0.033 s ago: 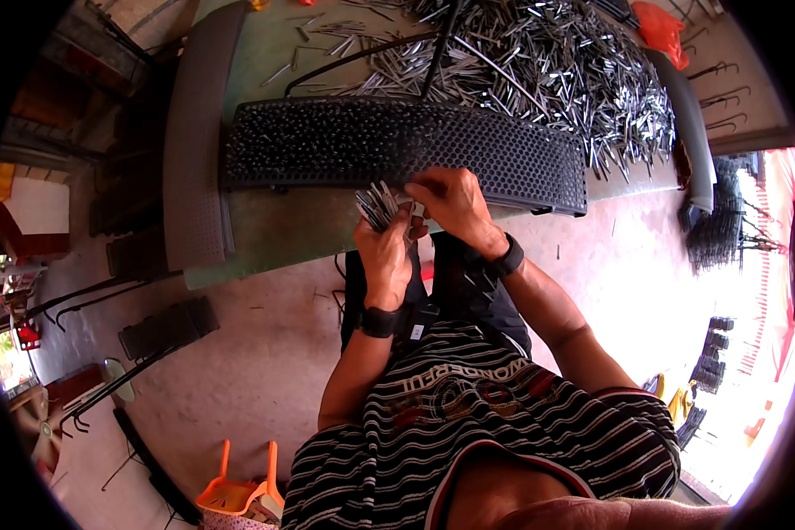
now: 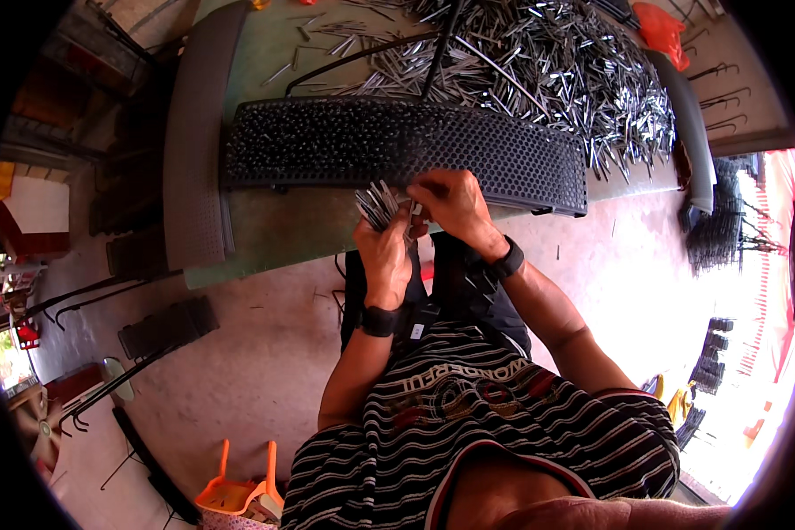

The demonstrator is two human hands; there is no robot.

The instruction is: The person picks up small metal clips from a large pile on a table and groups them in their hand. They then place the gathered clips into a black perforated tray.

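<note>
A bundle of slim, silvery metal strips (image 2: 375,205) fanned out beyond the bare left hand (image 2: 386,258), which clasped its lower ends near the black, rectangular, perforated panel (image 2: 512,168), while whether the curled bare right hand (image 2: 458,205) alongside pinched anything was unclear.

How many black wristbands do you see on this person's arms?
2: one wristband just behind the left hand, which holds metal pieces; another wristband just behind the right hand.
</note>
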